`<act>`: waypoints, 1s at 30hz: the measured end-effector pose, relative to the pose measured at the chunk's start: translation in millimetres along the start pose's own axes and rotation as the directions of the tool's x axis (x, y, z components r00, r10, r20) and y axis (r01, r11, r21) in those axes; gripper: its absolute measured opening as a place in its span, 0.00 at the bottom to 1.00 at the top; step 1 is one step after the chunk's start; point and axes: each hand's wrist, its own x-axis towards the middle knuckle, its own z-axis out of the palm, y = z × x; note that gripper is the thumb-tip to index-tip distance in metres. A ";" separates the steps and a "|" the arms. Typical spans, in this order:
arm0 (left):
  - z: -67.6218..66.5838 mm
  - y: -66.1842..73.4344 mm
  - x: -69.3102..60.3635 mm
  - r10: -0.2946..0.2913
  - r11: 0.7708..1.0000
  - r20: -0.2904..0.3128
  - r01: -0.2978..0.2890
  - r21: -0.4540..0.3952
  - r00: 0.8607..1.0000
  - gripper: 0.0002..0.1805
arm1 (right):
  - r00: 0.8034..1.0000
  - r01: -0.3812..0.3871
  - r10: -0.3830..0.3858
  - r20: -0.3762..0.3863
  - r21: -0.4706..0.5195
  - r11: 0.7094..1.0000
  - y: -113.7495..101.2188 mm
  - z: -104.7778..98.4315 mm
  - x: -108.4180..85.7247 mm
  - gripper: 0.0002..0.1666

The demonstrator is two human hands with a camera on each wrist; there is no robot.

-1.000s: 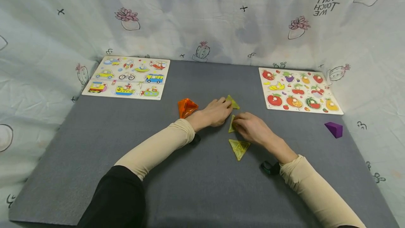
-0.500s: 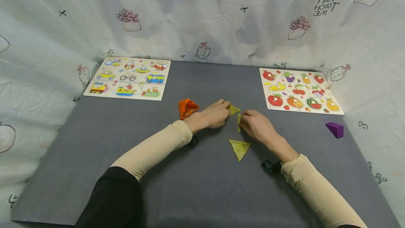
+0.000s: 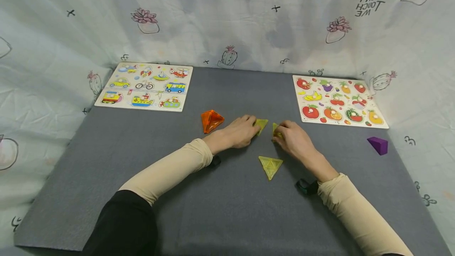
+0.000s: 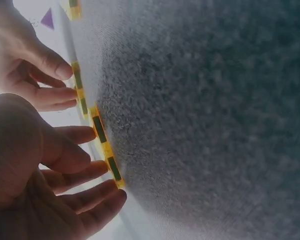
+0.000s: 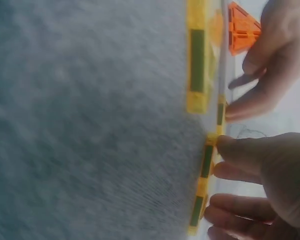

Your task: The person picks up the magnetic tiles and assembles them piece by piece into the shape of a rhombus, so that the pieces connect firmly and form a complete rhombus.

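In the head view my left hand (image 3: 241,130) rests its fingertips on a translucent yellow triangle tile (image 3: 262,124) lying on the table. Several fingers meet that tile (image 4: 102,137) in the left wrist view, while the thumb stays off it. My right hand (image 3: 294,139) holds a second yellow triangle tile (image 3: 275,128) by thumb and fingers, low at the table surface; most of it is hidden under the hand. A narrow gap separates these two tiles. Nearer the person, a third yellow triangle tile (image 3: 270,166) lies flat, touched by neither hand.
An orange pyramid-like piece (image 3: 211,121) stands beyond the left forearm. A purple wedge (image 3: 378,145) sits at the far right. Two picture puzzle boards lie at the back, vehicles (image 3: 143,87) left and fruits (image 3: 339,102) right. A grey table (image 3: 220,216) meets a printed curtain.
My right hand has shifted its tile to the right and slightly away, widening the gap. The tile under my left hand has turned and come slightly nearer. The third tile stays put.
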 end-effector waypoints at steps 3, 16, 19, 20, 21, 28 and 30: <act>0.9 0.4 -3.6 -0.002 1.000 0.001 0.002 0.020 1.000 0.19 | 0.993 -0.110 0.110 0.028 -0.028 0.994 1.0 -4.3 -0.8 0.25; 5.8 -3.3 -14.6 -0.007 1.000 -0.031 0.007 0.007 0.999 0.23 | 0.956 -0.282 0.287 0.057 -0.088 0.955 -1.6 -8.0 -2.7 0.26; 5.4 -3.2 -16.5 -0.007 1.000 -0.019 0.007 -0.011 1.000 0.23 | 0.955 -0.289 0.292 0.047 -0.072 0.955 -1.3 -7.3 -2.7 0.27; 5.3 -3.2 -17.0 -0.008 1.000 -0.014 0.008 -0.017 1.000 0.23 | 0.953 -0.294 0.298 0.050 -0.066 0.953 -0.9 -7.2 -2.6 0.28; 5.2 -3.1 -17.5 -0.009 1.000 -0.011 0.009 -0.021 1.000 0.23 | 0.951 -0.301 0.304 0.056 -0.060 0.952 -0.5 -7.1 -2.5 0.28; 6.4 -4.0 -19.2 -0.011 1.000 -0.010 0.011 -0.019 1.000 0.24 | 0.924 -0.360 0.356 0.141 0.009 0.933 4.6 -11.2 0.5 0.31; 7.0 -4.3 -19.5 -0.012 1.000 -0.013 0.012 -0.016 1.000 0.24 | 0.917 -0.375 0.364 0.163 0.044 0.926 6.0 -13.0 2.2 0.32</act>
